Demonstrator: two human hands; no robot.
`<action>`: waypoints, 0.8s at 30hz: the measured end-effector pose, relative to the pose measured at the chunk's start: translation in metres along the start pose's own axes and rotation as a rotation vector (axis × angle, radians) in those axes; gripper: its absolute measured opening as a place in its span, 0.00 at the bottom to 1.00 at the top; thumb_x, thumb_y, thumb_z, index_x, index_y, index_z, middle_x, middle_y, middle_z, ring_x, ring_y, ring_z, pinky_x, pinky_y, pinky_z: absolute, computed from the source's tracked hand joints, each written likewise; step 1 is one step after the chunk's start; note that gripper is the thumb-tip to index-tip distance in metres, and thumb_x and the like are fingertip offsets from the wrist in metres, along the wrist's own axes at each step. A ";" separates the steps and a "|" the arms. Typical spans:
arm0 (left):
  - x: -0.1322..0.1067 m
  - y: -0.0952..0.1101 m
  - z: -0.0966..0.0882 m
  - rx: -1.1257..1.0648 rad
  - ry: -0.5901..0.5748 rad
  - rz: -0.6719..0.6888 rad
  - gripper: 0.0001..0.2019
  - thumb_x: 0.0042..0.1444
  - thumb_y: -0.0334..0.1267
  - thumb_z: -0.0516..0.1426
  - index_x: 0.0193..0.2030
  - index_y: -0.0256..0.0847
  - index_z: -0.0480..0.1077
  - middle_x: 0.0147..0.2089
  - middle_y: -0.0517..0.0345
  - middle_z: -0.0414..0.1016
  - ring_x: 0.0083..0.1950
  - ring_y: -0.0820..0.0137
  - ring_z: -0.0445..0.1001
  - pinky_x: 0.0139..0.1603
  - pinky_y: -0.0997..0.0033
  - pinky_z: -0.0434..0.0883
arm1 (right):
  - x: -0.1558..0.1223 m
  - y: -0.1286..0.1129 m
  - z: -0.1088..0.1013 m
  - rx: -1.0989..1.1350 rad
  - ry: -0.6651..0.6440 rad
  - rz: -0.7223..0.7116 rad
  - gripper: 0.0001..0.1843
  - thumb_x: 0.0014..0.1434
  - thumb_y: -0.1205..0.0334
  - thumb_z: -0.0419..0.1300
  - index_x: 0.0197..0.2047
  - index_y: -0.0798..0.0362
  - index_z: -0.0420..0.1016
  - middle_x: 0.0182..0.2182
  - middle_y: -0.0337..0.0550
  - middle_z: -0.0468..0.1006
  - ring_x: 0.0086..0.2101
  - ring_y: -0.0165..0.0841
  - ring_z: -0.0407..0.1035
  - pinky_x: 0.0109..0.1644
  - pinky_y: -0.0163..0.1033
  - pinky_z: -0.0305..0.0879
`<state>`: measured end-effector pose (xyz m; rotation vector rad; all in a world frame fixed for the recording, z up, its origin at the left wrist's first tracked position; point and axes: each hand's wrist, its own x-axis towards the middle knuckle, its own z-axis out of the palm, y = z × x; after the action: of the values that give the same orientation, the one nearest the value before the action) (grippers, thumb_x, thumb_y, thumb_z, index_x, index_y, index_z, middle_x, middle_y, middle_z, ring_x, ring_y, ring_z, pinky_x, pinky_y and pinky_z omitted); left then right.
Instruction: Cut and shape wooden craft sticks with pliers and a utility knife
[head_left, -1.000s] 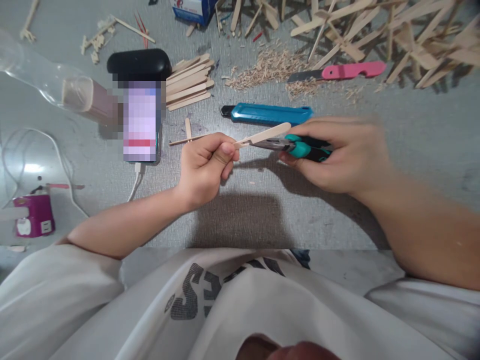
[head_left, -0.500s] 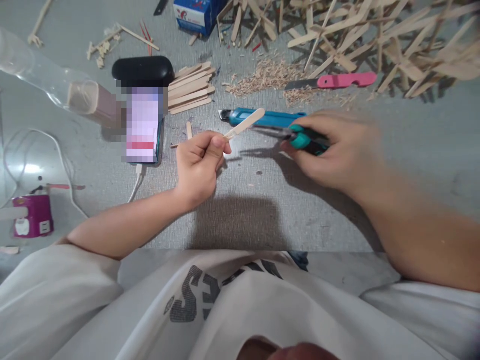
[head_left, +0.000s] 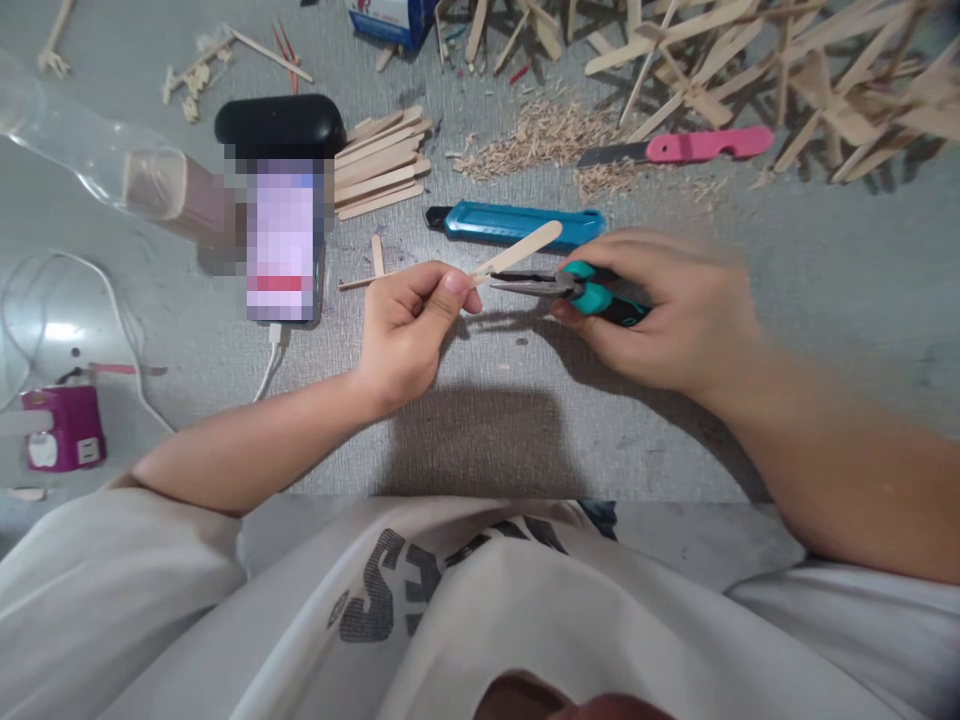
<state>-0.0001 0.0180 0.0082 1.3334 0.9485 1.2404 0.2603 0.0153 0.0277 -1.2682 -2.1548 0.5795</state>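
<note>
My left hand (head_left: 411, 325) pinches a wooden craft stick (head_left: 529, 248) between thumb and forefinger. The stick's rounded end points up to the right, and a narrow, notched-looking part shows just beyond my fingertips. My right hand (head_left: 660, 305) is wrapped around the teal and black handles of needle-nose pliers (head_left: 551, 285). The plier jaws look slightly parted, with their tips at the notched part of the stick; whether they grip it I cannot tell. Behind the stick lies a blue box cutter (head_left: 517, 224) on the table.
A pink-handled blade (head_left: 709, 146) lies near wood shavings (head_left: 544, 135). Crossed-stick pieces (head_left: 705, 70) pile up at the back right. Loose craft sticks (head_left: 382, 165) lie beside a phone (head_left: 281, 240) and a black case (head_left: 279, 125). A clear bottle (head_left: 82, 150) and purple box (head_left: 64, 428) are at left.
The plier tips have come down and left to the stick's narrow part beside my left fingertips. My left hand and the stick have shifted slightly right.
</note>
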 end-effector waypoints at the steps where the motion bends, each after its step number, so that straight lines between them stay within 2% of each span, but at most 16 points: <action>1: 0.000 0.000 0.000 -0.003 -0.005 0.003 0.29 0.68 0.67 0.70 0.29 0.43 0.82 0.21 0.63 0.63 0.24 0.73 0.60 0.26 0.66 0.57 | 0.000 -0.001 -0.001 -0.001 -0.013 0.014 0.08 0.75 0.49 0.64 0.49 0.41 0.81 0.48 0.49 0.88 0.48 0.51 0.83 0.52 0.56 0.77; 4: 0.001 -0.002 0.000 -0.031 -0.015 0.012 0.28 0.68 0.66 0.71 0.28 0.43 0.81 0.21 0.63 0.63 0.24 0.74 0.60 0.26 0.67 0.56 | 0.000 -0.001 -0.002 -0.008 -0.031 0.053 0.08 0.75 0.49 0.63 0.49 0.40 0.82 0.49 0.49 0.88 0.49 0.50 0.83 0.54 0.57 0.78; 8: 0.001 -0.005 0.000 -0.114 -0.070 -0.032 0.27 0.69 0.65 0.70 0.30 0.43 0.80 0.21 0.65 0.61 0.22 0.76 0.53 0.23 0.67 0.50 | 0.000 0.003 0.000 0.012 0.016 0.003 0.08 0.72 0.50 0.67 0.49 0.42 0.82 0.46 0.49 0.88 0.46 0.50 0.83 0.49 0.54 0.77; 10: 0.001 -0.007 0.001 -0.144 -0.063 -0.035 0.27 0.70 0.65 0.69 0.33 0.44 0.81 0.23 0.63 0.64 0.22 0.76 0.53 0.23 0.67 0.49 | 0.000 0.005 0.001 0.022 0.043 -0.029 0.07 0.71 0.51 0.67 0.48 0.43 0.81 0.44 0.49 0.88 0.43 0.49 0.83 0.46 0.53 0.75; 14: 0.002 -0.007 0.001 -0.154 -0.061 0.045 0.22 0.72 0.61 0.68 0.37 0.46 0.82 0.31 0.58 0.76 0.27 0.74 0.62 0.28 0.68 0.60 | -0.001 0.006 0.003 0.045 0.094 -0.065 0.06 0.69 0.52 0.69 0.47 0.42 0.81 0.44 0.47 0.88 0.42 0.47 0.82 0.45 0.53 0.75; 18: 0.004 -0.004 -0.001 -0.020 -0.075 0.129 0.23 0.71 0.62 0.68 0.36 0.46 0.80 0.32 0.57 0.76 0.31 0.68 0.70 0.35 0.64 0.69 | 0.000 0.005 -0.002 0.050 0.100 -0.066 0.07 0.66 0.56 0.70 0.48 0.41 0.82 0.47 0.48 0.89 0.46 0.50 0.83 0.51 0.57 0.78; 21: 0.003 -0.001 -0.002 0.021 -0.091 0.149 0.22 0.74 0.60 0.67 0.35 0.45 0.80 0.30 0.58 0.74 0.28 0.70 0.67 0.31 0.65 0.66 | 0.001 0.011 -0.007 -0.009 0.082 -0.144 0.12 0.63 0.61 0.70 0.51 0.42 0.83 0.50 0.51 0.89 0.48 0.52 0.84 0.52 0.57 0.79; 24: 0.002 0.003 -0.003 0.025 -0.122 0.119 0.19 0.76 0.54 0.66 0.36 0.44 0.81 0.27 0.60 0.72 0.25 0.73 0.61 0.27 0.67 0.60 | 0.000 0.024 -0.011 -0.117 0.101 -0.229 0.19 0.61 0.61 0.68 0.55 0.44 0.83 0.53 0.52 0.89 0.50 0.53 0.85 0.53 0.57 0.80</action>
<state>-0.0029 0.0201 0.0112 1.4862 0.8106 1.2245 0.2828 0.0274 0.0210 -1.0649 -2.2353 0.2920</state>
